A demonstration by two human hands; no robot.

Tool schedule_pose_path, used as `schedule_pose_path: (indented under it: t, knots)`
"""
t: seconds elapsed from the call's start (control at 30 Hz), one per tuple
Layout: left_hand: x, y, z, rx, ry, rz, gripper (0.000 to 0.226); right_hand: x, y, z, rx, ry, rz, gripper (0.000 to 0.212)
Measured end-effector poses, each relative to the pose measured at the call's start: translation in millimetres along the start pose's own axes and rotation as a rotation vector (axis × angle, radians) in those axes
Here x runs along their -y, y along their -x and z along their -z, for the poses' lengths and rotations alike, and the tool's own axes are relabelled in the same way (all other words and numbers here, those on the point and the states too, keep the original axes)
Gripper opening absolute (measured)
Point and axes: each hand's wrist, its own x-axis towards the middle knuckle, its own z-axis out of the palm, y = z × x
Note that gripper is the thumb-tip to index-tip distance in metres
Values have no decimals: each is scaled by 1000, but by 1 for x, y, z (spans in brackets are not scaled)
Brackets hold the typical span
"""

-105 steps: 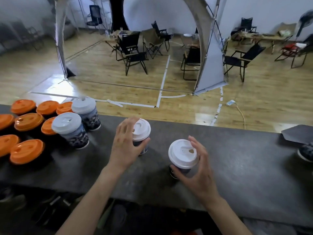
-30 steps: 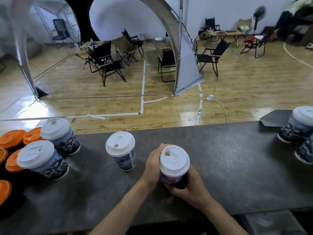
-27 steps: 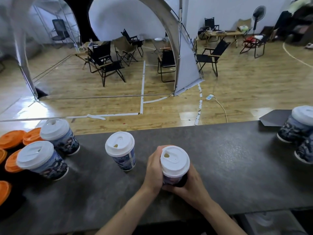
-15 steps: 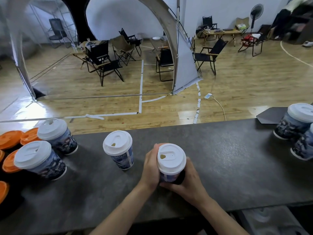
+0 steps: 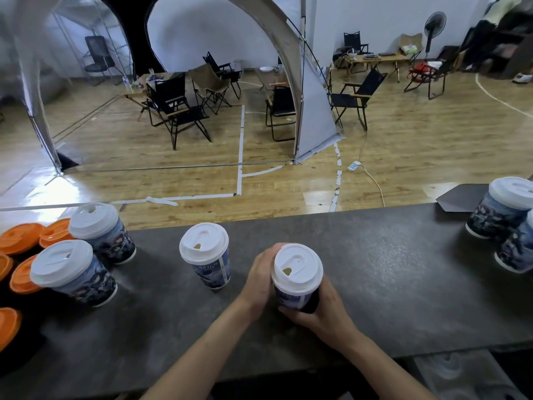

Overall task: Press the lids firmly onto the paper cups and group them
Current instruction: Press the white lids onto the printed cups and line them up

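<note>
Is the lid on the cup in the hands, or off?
On. The white lid caps the cup; the left hand and right hand grip its sides.

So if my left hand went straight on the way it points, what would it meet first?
The white-lidded cup it holds; your left hand wraps its side. Beyond that, only counter seems to lie ahead, though depth is unclear.

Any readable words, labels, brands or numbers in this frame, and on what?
None legible.
On the standing blue-printed paper cup with white plastic lid, centre: white characters on its side, too blurred to read.
On the held blue-printed paper cup with white plastic lid, in left hand and right hand: white lettering band, too blurred.
</note>
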Motion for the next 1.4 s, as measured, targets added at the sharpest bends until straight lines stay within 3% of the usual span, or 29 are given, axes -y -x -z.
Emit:
schedule_pose_path:
  t: [0.1,0.3,0.47,0.63,0.77,0.83,0.9,1.17,1.3,1.4]
  knots:
    - [-2,-5,1,28,27,92,40,-1,0,0,12,-6,9,81]
    - [3,9,-12,-88,5,-67,37,-2,-2,-2,3,-27,-38,89]
    - [3,-3,-3,53,51,84,39,-6,0,0,25,8,-46,73]
    - [11,7,-15,-131,85,34,48,-5,-1,-2,-40,-33,-57,91]
    - [23,4,-8,-126,193,99,38,-5,-1,0,-42,-9,-53,81]
    - [19,-1,-5,-78,249,114,48,-6,-2,1,-39,-8,-60,76]
    - [11,-4,-6,-1,195,92,52,-9,-2,2,-41,2,-58,73]
    - [9,5,-13,-122,1,-117,39,-4,-3,0,-59,-20,-46,89]
    - [2,-3,-6,-12,-37,-76,37,-3,0,3,-27,8,-15,74]
    - [-3,6,-10,-34,-15,-84,38,-4,-1,1,-11,12,-9,77]
